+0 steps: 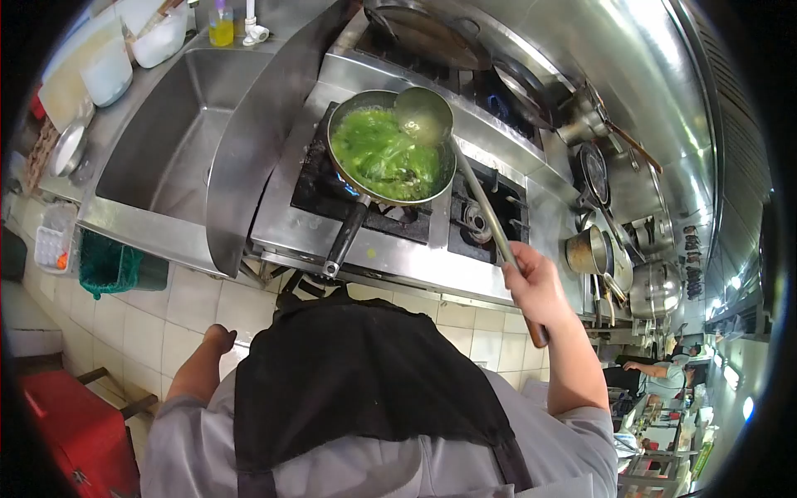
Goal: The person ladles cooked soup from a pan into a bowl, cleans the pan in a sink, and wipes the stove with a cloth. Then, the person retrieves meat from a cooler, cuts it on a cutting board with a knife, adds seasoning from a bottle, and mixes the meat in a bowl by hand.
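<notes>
My right hand (535,284) is closed around the long handle of a ladle (488,217). The ladle's round bowl is tipped over the upper right side of a frying pan (355,173), with cloudy liquid in it. Chopped green vegetables (383,153) in liquid fill the pan. It sits on a gas burner with a blue flame, its black handle pointing toward me. My left hand (219,338) hangs low beside the apron, away from the pan; its fingers are too dark and small to make out.
A steel sink (158,166) lies left, behind a curved metal splash guard (249,141). Right of the pan is another burner (475,220). Large woks (427,37) stand behind; pots (585,251) crowd the right. A green-lined bin (112,264) stands below the sink. Another person (664,378) is far right.
</notes>
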Demonstrator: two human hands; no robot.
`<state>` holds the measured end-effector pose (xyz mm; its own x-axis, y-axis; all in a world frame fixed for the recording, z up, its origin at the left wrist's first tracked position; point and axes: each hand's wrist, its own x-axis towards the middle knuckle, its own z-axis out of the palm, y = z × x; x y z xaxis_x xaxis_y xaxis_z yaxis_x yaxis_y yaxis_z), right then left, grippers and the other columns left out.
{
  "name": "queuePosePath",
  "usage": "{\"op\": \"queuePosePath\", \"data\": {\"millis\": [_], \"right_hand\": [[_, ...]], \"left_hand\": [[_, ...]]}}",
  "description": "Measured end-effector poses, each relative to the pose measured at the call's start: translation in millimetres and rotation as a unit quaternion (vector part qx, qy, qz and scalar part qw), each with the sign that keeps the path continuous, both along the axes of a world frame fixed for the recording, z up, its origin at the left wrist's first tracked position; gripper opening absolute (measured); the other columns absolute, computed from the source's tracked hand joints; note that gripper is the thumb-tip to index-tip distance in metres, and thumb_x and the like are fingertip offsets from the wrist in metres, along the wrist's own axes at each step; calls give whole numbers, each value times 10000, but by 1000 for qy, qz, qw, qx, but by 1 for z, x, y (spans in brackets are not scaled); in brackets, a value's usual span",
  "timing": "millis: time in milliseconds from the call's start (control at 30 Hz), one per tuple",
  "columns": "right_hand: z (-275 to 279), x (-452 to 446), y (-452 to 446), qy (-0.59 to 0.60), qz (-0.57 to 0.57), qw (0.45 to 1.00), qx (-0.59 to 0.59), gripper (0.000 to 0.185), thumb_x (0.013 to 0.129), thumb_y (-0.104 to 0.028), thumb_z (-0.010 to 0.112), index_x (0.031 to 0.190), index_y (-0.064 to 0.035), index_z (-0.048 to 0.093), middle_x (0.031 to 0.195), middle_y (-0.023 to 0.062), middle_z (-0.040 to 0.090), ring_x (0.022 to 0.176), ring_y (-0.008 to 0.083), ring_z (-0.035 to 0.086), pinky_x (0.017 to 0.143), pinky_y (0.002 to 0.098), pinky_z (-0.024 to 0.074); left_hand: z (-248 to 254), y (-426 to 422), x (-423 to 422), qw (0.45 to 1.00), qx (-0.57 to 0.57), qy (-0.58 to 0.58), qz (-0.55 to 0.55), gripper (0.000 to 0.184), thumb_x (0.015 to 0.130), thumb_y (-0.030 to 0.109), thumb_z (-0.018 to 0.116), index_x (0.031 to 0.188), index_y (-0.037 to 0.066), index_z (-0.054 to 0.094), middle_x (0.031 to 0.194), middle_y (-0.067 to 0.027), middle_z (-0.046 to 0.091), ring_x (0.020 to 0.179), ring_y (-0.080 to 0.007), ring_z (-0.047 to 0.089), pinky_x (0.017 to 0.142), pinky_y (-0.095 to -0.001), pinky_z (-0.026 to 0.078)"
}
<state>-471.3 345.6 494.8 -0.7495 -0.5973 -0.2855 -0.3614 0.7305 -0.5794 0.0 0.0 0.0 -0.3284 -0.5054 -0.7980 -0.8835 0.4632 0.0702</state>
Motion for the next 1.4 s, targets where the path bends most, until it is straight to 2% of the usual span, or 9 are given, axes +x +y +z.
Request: {"op": "queuePosePath", "data": {"millis": [67,167,333,733,1133,1233,1267,1300,1400], "right_hand": [[-19,-19,-4,128,66,990,-15,378,894,-156,652,1255,-67,587,869,175,698,787,317,708,711,446,546],[-18,-35,-21,365,169,915,26,400,866,-131,640,1254,-55,579,908,194,684,786,365,679,719,460,544],[-8,-42,-39,350,226,907,67,505,871,-136,632,1360,-154,505,989,132,645,797,372,662,712,470,548],[-6,-67,-50,393,332,850,113,447,889,-159,644,1328,-190,567,938,92,609,775,320,649,672,441,551],[22,-73,-3,428,267,857,103,484,868,-84,662,1334,-190,581,923,109,634,747,322,639,676,423,542],[30,-59,7,234,180,954,54,513,873,-54,655,1366,-155,558,825,106,624,708,256,631,676,397,531],[16,-64,17,172,169,970,-7,480,893,-44,641,1363,-82,552,733,61,591,616,151,581,592,337,498],[17,-56,19,82,127,988,-18,455,905,-51,630,1353,-65,555,723,45,579,590,130,564,561,318,482],[34,-21,18,-118,47,991,-30,359,962,-64,547,1317,-8,560,711,1,555,482,62,487,445,231,394]], "left_hand": [[31,1,-9,1000,11,-9,27,565,920,480,583,1090,-46,694,1187,-251,658,1135,-380,622,976,-438,493],[43,8,-21,999,10,13,29,562,915,478,588,1085,-46,697,1182,-251,660,1136,-379,623,977,-434,493],[37,5,-15,1000,-6,0,30,562,908,481,602,1103,-37,697,1195,-240,660,1135,-369,627,977,-424,495],[58,26,3,999,6,-12,36,570,914,484,595,1109,-43,689,1208,-243,652,1157,-367,616,985,-421,496],[41,24,-1,1000,15,4,22,552,907,475,599,1090,-36,700,1193,-242,659,1146,-368,621,988,-423,494],[33,22,-2,1000,8,9,1,555,910,482,588,1086,-32,703,1195,-240,658,1143,-369,622,993,-424,490],[33,21,-2,1000,5,10,-4,556,911,484,584,1086,-30,704,1196,-239,658,1142,-370,622,994,-425,488],[31,20,-2,1000,-1,8,-16,559,916,487,575,1085,-31,704,1197,-239,657,1145,-371,619,995,-426,487],[29,18,-4,999,-2,2,-43,569,933,491,540,1082,-34,702,1201,-241,653,1152,-374,612,997,-427,484]]}}
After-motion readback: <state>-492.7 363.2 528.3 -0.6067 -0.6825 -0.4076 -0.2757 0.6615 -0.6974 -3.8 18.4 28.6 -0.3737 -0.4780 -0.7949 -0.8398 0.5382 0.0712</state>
